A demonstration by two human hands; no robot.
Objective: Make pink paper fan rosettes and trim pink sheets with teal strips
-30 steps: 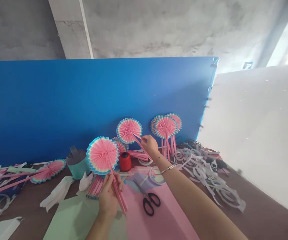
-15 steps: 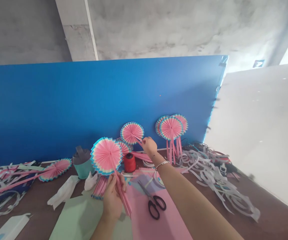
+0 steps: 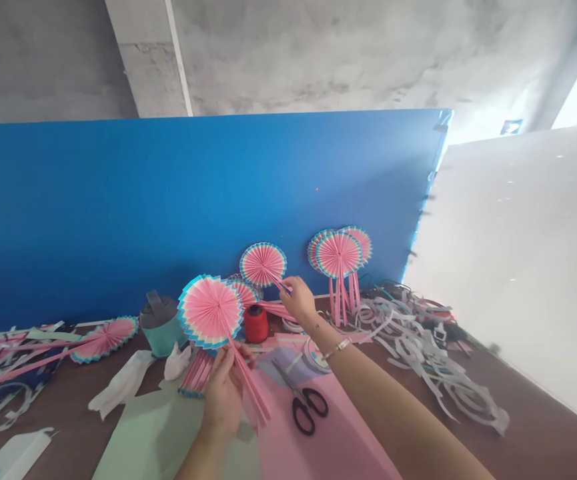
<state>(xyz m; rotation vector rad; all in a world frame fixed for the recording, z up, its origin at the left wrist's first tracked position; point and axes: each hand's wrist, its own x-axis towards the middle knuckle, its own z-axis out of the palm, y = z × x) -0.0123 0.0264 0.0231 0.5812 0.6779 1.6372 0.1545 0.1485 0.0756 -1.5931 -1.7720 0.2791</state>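
Observation:
My left hand (image 3: 225, 390) is closed around the handle strips of a round pleated paper fan (image 3: 211, 311), pink with a cream band and blue edge. Further back, my right hand (image 3: 298, 298) pinches the stick of a second paper fan (image 3: 263, 264), which stands against the blue panel. Between the two fans is a red thread spool (image 3: 256, 325), with another pink fan (image 3: 243, 292) partly hidden behind it. Black-handled scissors (image 3: 303, 403) lie on pink paper (image 3: 318, 447) below my right forearm.
Three or so fans (image 3: 339, 255) lean on the blue panel (image 3: 168, 200) at right. White strips (image 3: 418, 347) are heaped beside them. At left are a teal container (image 3: 163, 333), crumpled tissue (image 3: 123, 383), a lying fan (image 3: 108, 339) and a white box (image 3: 13, 457). Green paper (image 3: 153, 433) lies in front.
The view has shifted slightly. Both hands keep their hold; the right hand and its fan have barely moved, and the left fan's handle strips have spread a little at the lower end.

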